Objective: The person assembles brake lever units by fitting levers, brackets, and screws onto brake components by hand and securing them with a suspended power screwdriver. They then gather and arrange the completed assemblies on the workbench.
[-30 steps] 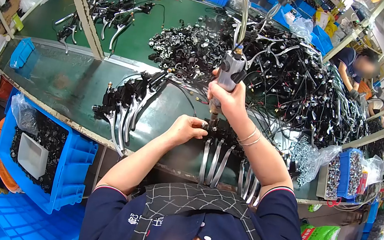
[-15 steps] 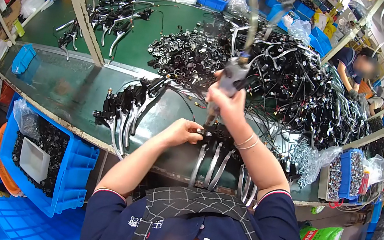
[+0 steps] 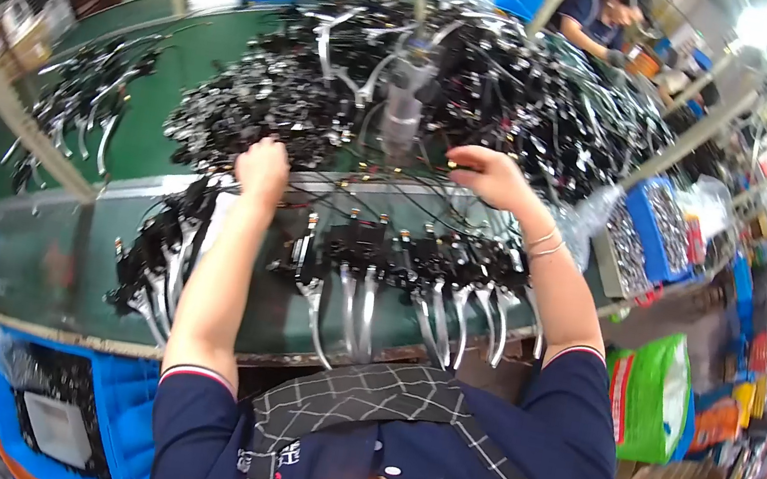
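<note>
My left hand is at the near edge of the pile of small clamp parts, its fingers bent down; what they hold, if anything, is hidden. My right hand is raised over the cables, fingers apart and holding nothing. Between the hands the grey power tool hangs upright from its hose, blurred and touched by neither hand. Nearer me, a row of black lever assemblies lies on the bench, silver levers pointing toward me. Another group of levers lies left of it, beside my left forearm.
Behind is a large heap of lever assemblies. Boxes of small metal parts stand at the right end. A blue crate sits below the bench at left. A co-worker bends over the far right side.
My right hand has let go of the power tool and moved right. My left hand has gone from the lever row to the clamp pile. The view has turned, showing more of the row.
</note>
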